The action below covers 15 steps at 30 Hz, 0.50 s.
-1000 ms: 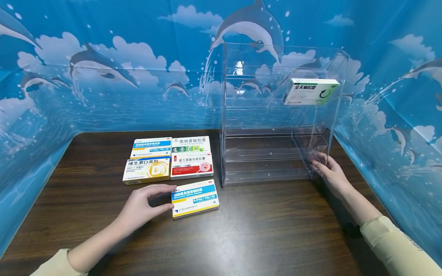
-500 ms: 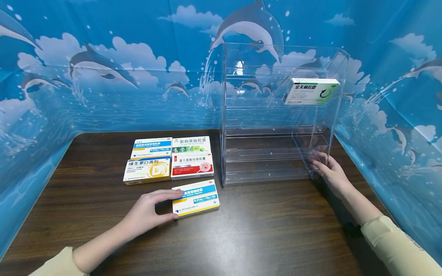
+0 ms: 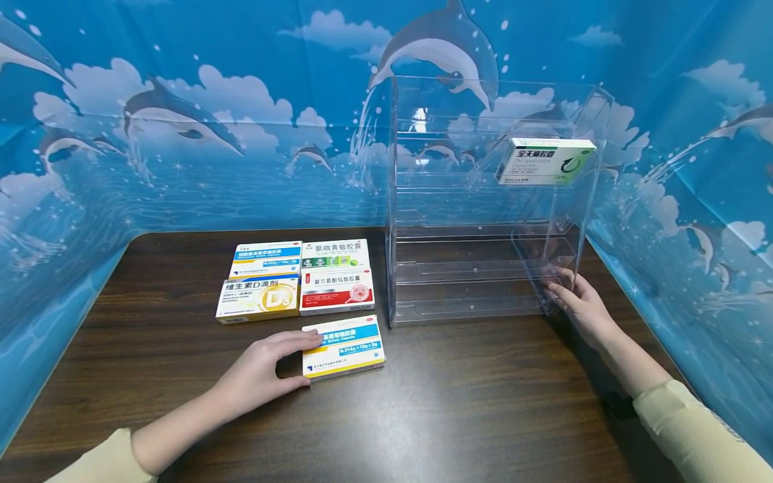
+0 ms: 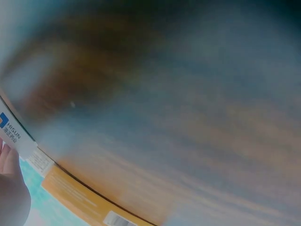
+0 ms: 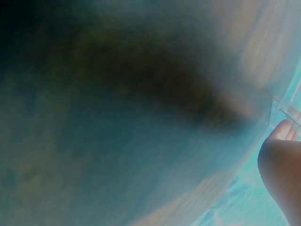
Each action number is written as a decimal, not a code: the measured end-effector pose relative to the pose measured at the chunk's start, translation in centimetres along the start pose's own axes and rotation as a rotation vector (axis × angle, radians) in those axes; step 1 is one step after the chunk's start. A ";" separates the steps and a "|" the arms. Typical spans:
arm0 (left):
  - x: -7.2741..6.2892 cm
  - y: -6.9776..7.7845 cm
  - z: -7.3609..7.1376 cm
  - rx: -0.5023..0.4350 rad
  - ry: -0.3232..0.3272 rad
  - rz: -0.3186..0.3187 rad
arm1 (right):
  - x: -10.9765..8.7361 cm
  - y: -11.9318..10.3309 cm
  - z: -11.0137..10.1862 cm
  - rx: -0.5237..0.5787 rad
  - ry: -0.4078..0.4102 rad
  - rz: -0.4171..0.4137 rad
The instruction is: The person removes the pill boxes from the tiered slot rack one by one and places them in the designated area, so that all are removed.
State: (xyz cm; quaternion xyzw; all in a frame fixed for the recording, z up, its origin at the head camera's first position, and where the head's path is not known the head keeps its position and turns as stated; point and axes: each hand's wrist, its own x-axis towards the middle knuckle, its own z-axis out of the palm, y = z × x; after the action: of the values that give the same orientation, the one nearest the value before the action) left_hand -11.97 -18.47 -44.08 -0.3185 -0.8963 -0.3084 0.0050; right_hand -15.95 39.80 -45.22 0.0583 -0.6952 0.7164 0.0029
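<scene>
A white-and-blue medicine box [image 3: 350, 352] with a yellow stripe lies flat on the table. My left hand [image 3: 260, 369] grips its left end, thumb at the near corner and fingers over the top face. That box's end, printed HISUN, shows beside the hand [image 4: 11, 188] in the left wrist view. At the right, my right hand [image 3: 580, 305] holds the lower front side edge of a clear acrylic display rack [image 3: 471, 308]; some fingertips show through the plastic. The right wrist view catches the hand [image 5: 280, 160] against a clear edge.
Left of the rack lie a blue-and-white box [image 3: 266, 258], a yellow vitamin D box [image 3: 258, 298], a green-and-white box [image 3: 335, 253] and a red-and-white box [image 3: 337, 290]. A green-and-white capsule box [image 3: 546, 163] stands on an upper shelf. A dolphin-print curtain [image 3: 241, 134] surrounds the table.
My left hand has moved slightly right and closed onto the left end of the blue-and-white box, its fingers now over the top. The right hand stays on the rack.
</scene>
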 end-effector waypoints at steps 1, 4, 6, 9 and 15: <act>0.1 -0.1 0.0 0.003 0.002 0.005 | 0.0 0.0 0.0 0.001 0.000 -0.001; 0.3 -0.4 -0.1 0.010 0.010 0.013 | -0.1 0.0 -0.1 -0.012 0.001 0.000; 0.5 -0.7 -0.3 0.014 0.014 0.011 | -0.1 0.0 -0.1 -0.019 0.003 0.004; 0.7 -1.0 -0.6 0.010 0.016 0.011 | -0.1 0.0 -0.1 -0.025 0.007 0.012; 0.9 -1.6 -1.0 0.010 0.016 0.007 | -0.1 -0.1 0.1 -0.037 0.015 0.022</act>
State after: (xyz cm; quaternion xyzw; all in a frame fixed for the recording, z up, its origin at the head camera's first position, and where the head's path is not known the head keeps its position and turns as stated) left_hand -13.80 -19.55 -43.96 -0.3194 -0.8966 -0.3064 0.0148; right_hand -15.81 39.73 -45.09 0.0453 -0.7090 0.7038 0.0012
